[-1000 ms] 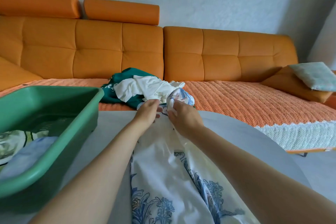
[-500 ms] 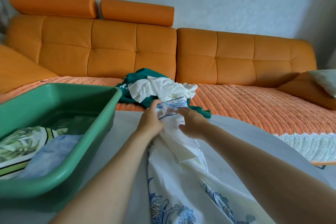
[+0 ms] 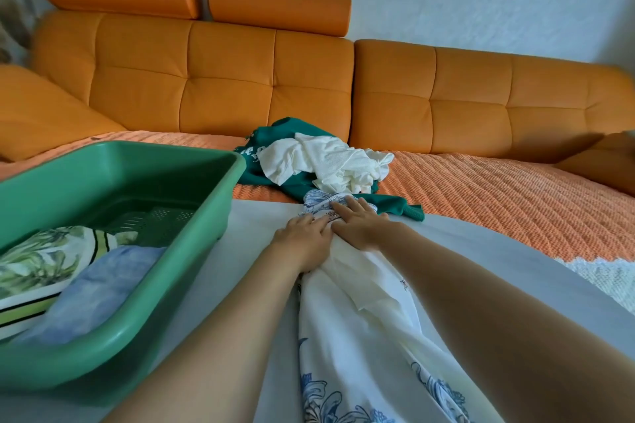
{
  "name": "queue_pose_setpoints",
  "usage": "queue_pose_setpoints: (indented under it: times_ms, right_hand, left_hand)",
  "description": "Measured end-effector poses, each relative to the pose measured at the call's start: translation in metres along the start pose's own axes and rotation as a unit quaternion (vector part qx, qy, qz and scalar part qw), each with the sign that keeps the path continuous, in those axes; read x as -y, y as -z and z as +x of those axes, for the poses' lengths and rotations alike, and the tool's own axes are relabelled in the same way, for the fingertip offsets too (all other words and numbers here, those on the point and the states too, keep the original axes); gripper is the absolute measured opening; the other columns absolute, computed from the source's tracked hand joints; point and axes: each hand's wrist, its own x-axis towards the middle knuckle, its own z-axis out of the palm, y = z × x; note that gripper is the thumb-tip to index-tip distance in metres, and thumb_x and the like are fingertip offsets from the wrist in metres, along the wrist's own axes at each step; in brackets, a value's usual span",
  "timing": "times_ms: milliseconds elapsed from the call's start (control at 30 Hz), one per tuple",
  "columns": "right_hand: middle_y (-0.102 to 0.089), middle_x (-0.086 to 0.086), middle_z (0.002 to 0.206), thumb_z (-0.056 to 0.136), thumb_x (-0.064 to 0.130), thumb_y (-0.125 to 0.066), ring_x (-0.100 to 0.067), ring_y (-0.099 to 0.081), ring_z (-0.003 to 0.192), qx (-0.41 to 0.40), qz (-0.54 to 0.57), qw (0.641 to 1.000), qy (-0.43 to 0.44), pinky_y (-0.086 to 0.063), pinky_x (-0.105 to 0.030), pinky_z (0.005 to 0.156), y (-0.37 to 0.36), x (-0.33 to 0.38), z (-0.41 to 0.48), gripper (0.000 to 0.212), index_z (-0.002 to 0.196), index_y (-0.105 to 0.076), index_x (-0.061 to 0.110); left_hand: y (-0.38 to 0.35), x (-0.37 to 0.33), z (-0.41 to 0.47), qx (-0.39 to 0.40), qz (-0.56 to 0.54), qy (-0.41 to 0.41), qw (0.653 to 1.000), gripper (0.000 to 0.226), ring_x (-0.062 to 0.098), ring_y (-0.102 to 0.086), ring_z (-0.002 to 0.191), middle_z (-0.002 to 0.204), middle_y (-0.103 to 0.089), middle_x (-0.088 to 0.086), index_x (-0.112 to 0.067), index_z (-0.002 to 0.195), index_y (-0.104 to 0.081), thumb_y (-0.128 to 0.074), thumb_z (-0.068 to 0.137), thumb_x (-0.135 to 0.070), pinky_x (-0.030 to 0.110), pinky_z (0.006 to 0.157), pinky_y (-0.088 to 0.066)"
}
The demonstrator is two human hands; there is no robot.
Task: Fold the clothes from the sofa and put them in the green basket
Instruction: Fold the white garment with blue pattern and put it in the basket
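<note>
White cloth with a blue floral print, the garment (image 3: 360, 336) being worked on, is lying stretched along the grey desk (image 3: 481, 251) from the near edge of the head view to the far edge, where its gathered end is bunching up just in front of the sofa seat. Both hands are resting on that gathered end, side by side and touching each other. The left hand (image 3: 302, 239) is lying palm down with its fingers nearly straight and close together, pressing the cloth against the desk; its thumb is hidden beneath it. The right hand (image 3: 360, 221) is lying flat too, fingers spread slightly and reaching a little farther forward, its fingertips pressing on the printed hem. Both forearms are reaching out long and bare from the bottom corners, converging on the cloth, the right one lying over the garment's edge.

The green basket (image 3: 120, 178) is standing on the desk to the left of the arms, holding a folded leaf-print piece (image 3: 44, 257) and a folded pale blue piece (image 3: 99, 288). On the orange sofa (image 3: 226, 86), right behind the hands, a dark green garment (image 3: 292, 129) and a crumpled white garment (image 3: 326, 158) are lying in a heap on the woven orange cover (image 3: 498, 189)
</note>
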Motion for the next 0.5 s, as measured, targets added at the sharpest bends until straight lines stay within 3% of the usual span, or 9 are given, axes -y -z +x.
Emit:
queue_pose_setpoints:
  times_ms: [100,200,333,500]
  right_hand:
    - [0.006,0.006,0.167,0.097,0.057,-0.025,-0.021,0.008,0.153,-0.018,0.003,1.000,0.007,-0.008,-0.062,0.116,-0.005,-0.006,-0.003,0.064,0.156,-0.006,0.043]
    - [0.004,0.003,0.167,0.100,0.060,-0.025,-0.020,0.004,0.154,-0.033,-0.005,0.999,0.019,-0.012,-0.056,0.119,-0.004,-0.008,-0.015,0.065,0.157,-0.007,0.039]
    - [0.000,0.004,0.168,0.102,0.056,-0.026,-0.021,-0.006,0.154,-0.042,0.016,0.999,0.024,-0.013,-0.047,0.119,0.000,-0.010,-0.048,0.062,0.158,-0.011,0.035]
    - [-0.009,0.002,0.167,0.104,0.048,-0.032,-0.024,-0.020,0.150,-0.072,0.057,0.995,0.036,-0.020,-0.045,0.118,0.002,-0.015,-0.108,0.055,0.156,-0.025,0.033]
  left_hand:
    - [-0.005,0.013,0.000,0.032,-0.012,0.009,0.999,0.056,0.019,-0.004,0.154,0.168,-0.005,0.000,-0.036,0.158,-0.012,-0.017,0.104,-0.049,0.044,0.120,-0.008]
    - [-0.002,0.015,-0.001,0.042,-0.018,0.012,0.999,0.056,0.020,-0.005,0.153,0.168,-0.006,0.001,-0.035,0.158,-0.014,-0.019,0.104,-0.049,0.044,0.120,-0.009]
    - [0.004,0.008,-0.010,-0.049,0.033,-0.002,0.998,0.051,0.027,-0.028,0.142,0.158,-0.032,0.005,-0.026,0.152,-0.030,-0.025,0.103,-0.041,0.043,0.116,-0.023]
    - [0.012,-0.017,-0.032,-0.107,0.013,-0.040,0.993,0.049,0.026,-0.028,0.141,0.156,-0.034,0.004,-0.021,0.150,-0.036,-0.031,0.103,-0.034,0.039,0.115,-0.023]
